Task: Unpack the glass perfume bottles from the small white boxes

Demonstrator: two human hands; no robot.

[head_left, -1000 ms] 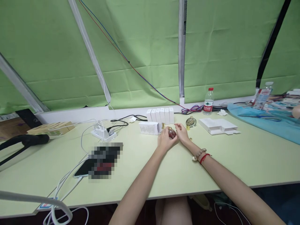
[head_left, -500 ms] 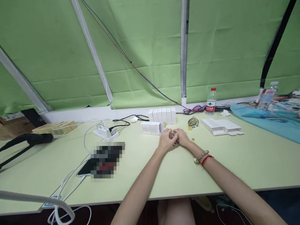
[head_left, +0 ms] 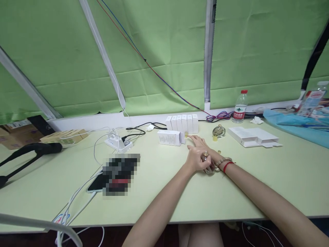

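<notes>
My left hand (head_left: pixel 195 158) is wrapped round a small glass bottle (head_left: pixel 210 168) with a gold neck, tilted beside my right wrist. My right hand (head_left: pixel 199 141) reaches forward with its fingers stretched out. Its index fingertip is at a small yellow-gold cap (head_left: pixel 186 134); whether it touches it, I cannot tell. Just left of the cap lies a white carton (head_left: pixel 169 138) with its end flap open. A round, ornate glass bottle (head_left: pixel 218 131) leans to the right of my right hand, with a yellow-gold piece (head_left: pixel 215 138) in front of it. Nearer me lies a small gold ring (head_left: pixel 219 151).
Several white boxes (head_left: pixel 182 123) stand in a row at the back. An opened white box (head_left: pixel 253 136) and a water bottle (head_left: pixel 240 109) are to the right. At left are a power strip (head_left: pixel 119 144) with cables, a phone (head_left: pixel 96 181) and a black stand (head_left: pixel 33 151).
My hands were together round the glass bottle. Now my left hand has drawn it back to the right, and my right hand has let go and stretched toward the cap. The view has shifted slightly.
</notes>
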